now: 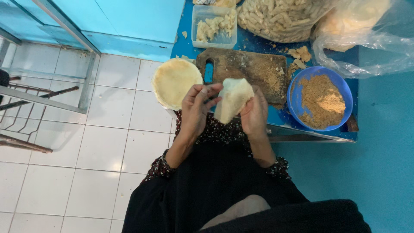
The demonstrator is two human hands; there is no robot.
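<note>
Between your two hands, above the table edge, sits the folded pastry sheet (233, 98): your right hand (254, 115) grips its right side from below, your left hand (196, 110) pinches its upper left corner. Its long axis tilts up-right toward the cutting board (246, 69).

Blue desk (258, 43) carries a worn wooden cutting board (246, 69) dusted with brown crumbs. Just right of it, a blue bowl (297, 86) of brown crumbs. At the desk's left edge, a stack of round pale wrappers (174, 82), partly overhanging. Behind the board: clear plastic tub (214, 26) of pale chunks, plus clear bags (366, 39) of pale sticks. White tiled floor (64, 164), metal rack (39, 99) far left.
</note>
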